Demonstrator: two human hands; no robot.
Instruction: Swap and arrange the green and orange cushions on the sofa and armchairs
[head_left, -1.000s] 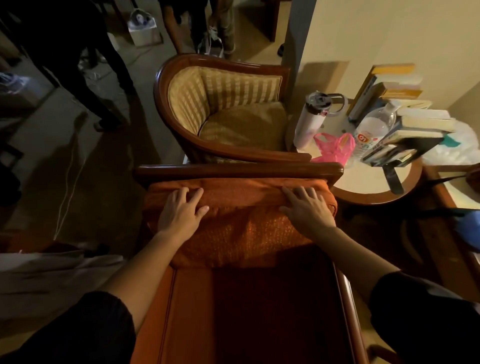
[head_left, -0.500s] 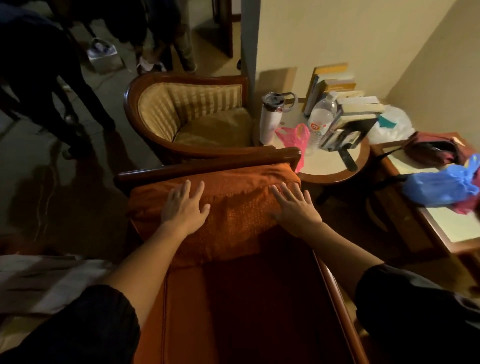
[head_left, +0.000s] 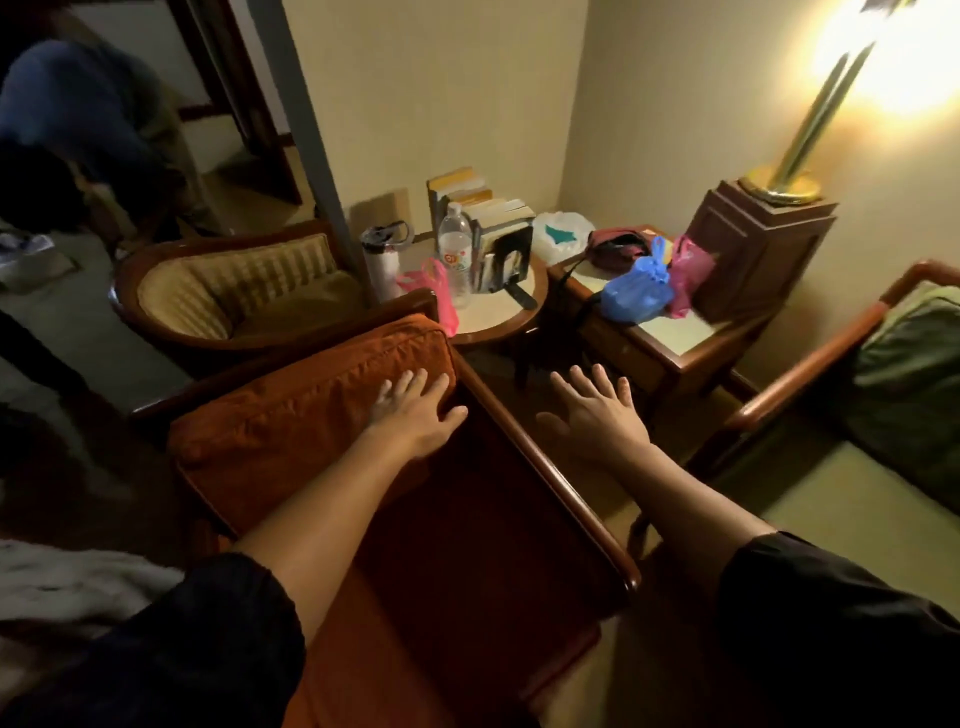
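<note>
Where armchair back rises, orange cushion (head_left: 311, 410) upright.

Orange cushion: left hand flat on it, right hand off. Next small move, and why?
Probably lift the left hand off the orange cushion and reach right, toward the green cushion. The orange one already leans against its chair's backrest, and the open right hand hovers past the armrest, holding nothing, on the green cushion's side.
</note>
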